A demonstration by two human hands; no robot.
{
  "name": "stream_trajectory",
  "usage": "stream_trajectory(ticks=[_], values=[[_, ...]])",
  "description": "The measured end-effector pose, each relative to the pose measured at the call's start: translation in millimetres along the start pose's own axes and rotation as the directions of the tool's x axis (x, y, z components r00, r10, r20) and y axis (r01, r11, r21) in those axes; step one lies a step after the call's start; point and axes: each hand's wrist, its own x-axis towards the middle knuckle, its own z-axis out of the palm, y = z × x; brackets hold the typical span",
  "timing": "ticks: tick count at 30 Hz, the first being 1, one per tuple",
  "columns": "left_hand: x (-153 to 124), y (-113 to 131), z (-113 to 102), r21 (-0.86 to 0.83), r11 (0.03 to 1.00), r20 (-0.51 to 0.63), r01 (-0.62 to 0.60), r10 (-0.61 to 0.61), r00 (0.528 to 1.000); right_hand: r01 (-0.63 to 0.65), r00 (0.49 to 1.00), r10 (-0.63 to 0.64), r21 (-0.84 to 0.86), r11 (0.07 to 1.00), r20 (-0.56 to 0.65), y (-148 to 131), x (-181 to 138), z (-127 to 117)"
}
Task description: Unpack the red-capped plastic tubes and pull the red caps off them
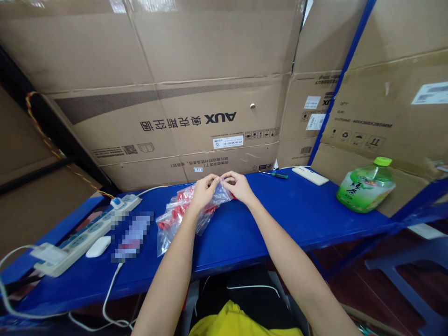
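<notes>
Left hand (206, 188) and right hand (239, 186) pinching a clear bag (219, 194), more bags (169, 233) with red pieces (178, 211) inside, green-capped bottle (366, 187) well apart

Bright, soft light (edges somewhat stretched).

1. Two: left hand (206, 188) and right hand (239, 185).
2. Several clear bags (163, 241) with red contents (175, 214), overlapping; exact count unclear.
3. One power strip (91, 228).
4. Two white plugs (49, 253) in it.
5. One green-capped bottle (365, 190).
6. One screwdriver (281, 176).
7. One flat pale case (310, 175).
8. One small white case (98, 247).
9. One pixelated phone (135, 237).
</notes>
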Motion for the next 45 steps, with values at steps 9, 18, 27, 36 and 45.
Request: stream_trajectory(ticks=[9, 18, 27, 36, 45], values=[[-1, 0, 0, -0.031, 0.998, 0.020, 0.058, -0.057, 0.998, -0.080, 0.992, 0.076, -0.038, 0.996, -0.101, -2, 0, 1], [1, 4, -3, -0.039, 0.998, -0.011, 0.039, -0.040, 0.999, -0.245, 0.969, 0.247, 0.237, 0.940, 0.020, -4, 1, 2], [3, 12, -7, -0.232, 0.963, 0.010, 0.138, -0.139, 0.990, -0.289, 0.957, 0.279, 0.239, 0.927, 0.072, -5, 0, -2], [1, 16, -8, -0.329, 0.930, 0.057, 0.163, -0.152, 0.987, -0.310, 0.951, 0.298, 0.236, 0.921, 0.086, -3, -2, 0], [1, 15, -9, -0.282, 0.949, 0.085, 0.144, -0.125, 0.989, -0.278, 0.961, 0.273, 0.228, 0.933, 0.053, -5, -2, 1]])
